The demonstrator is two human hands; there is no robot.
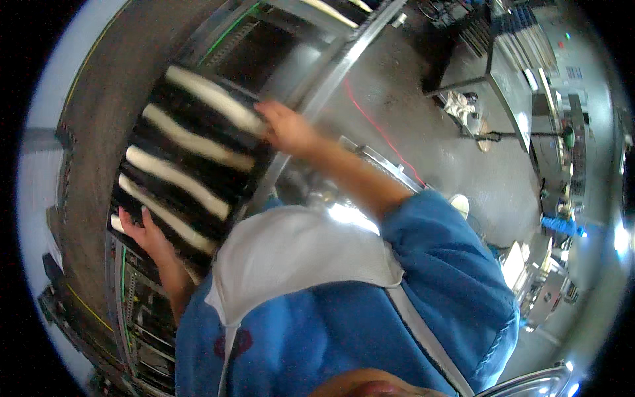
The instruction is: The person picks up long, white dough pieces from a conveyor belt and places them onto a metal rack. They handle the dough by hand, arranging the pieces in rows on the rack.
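Observation:
A dark baguette tray (180,155) with several long pale dough strips (178,173) lies slantwise to my left. The strips sit side by side in its grooves. My left hand (147,237) reaches over the near edge of the tray, thumb and fingers apart, above the nearest dough strip (118,224), and hides much of that strip. At the far right corner, my right hand (286,127) has its fingers bent round the tray's edge, close to the end of the farthest strip. The underside of that grip is hidden.
A metal frame rail (331,73) runs along the right of the tray. Green-edged conveyor parts (228,34) show beyond it, and more dough (331,12) lies farther off. A steel table (493,99) stands at right; a red cord (377,126) crosses the floor.

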